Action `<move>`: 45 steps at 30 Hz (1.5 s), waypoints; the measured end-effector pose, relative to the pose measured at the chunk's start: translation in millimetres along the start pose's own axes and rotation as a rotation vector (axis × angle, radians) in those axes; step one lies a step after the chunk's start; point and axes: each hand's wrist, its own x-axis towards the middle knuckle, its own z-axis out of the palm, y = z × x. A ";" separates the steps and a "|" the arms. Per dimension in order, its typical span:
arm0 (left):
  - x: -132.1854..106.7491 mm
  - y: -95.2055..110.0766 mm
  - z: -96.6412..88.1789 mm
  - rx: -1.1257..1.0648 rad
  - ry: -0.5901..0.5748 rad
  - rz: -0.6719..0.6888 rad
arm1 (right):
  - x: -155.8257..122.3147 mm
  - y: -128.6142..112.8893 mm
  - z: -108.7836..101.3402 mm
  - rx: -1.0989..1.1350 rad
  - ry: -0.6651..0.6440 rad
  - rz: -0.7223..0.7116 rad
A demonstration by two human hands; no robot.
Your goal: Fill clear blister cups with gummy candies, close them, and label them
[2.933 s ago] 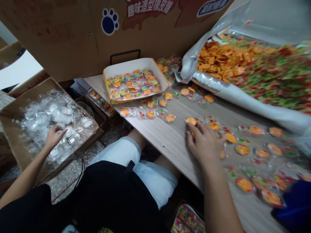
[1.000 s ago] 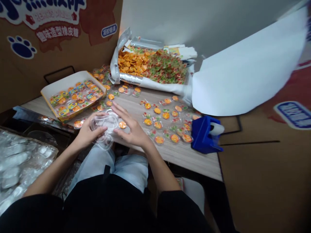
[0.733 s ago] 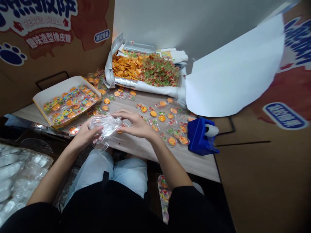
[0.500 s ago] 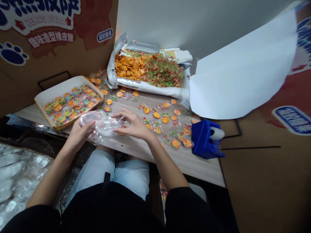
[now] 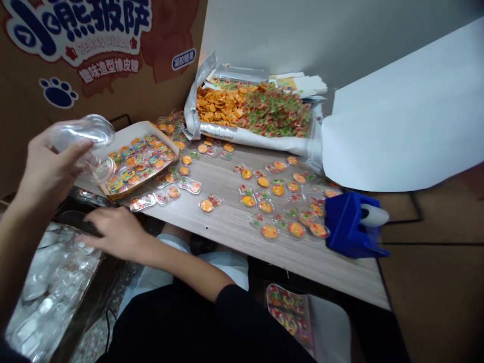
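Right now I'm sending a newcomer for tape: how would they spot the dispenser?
Start at the wooden table. On its right end, past the scattered candy packs, sits the tape dispenser. It is the only solid blue thing there, holding a white roll.

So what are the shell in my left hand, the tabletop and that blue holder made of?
The shell in the left hand looks like thin clear plastic, glossy: you see through it and it catches glare. The tabletop seems wood-grain laminate, matte, with pale streaks. The blue holder looks like moulded plastic, smooth, evenly coloured.
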 end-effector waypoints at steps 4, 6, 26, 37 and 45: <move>-27.7 -17.5 22.4 0.294 -0.283 -0.098 | -46.5 35.0 -78.7 -0.097 0.512 0.138; -43.2 -25.6 42.5 0.300 -0.494 -0.127 | -68.2 53.3 -115.1 -0.171 0.447 0.078; -94.0 -83.1 121.9 -0.144 -0.656 -0.376 | -131.5 108.3 -173.7 0.266 0.042 0.349; -85.9 -96.1 145.6 -0.262 -0.458 -0.436 | -120.6 134.6 -180.8 0.122 0.185 0.305; -66.0 -104.3 157.5 -0.130 -0.274 -0.210 | -141.1 139.6 -200.9 -0.278 0.069 0.192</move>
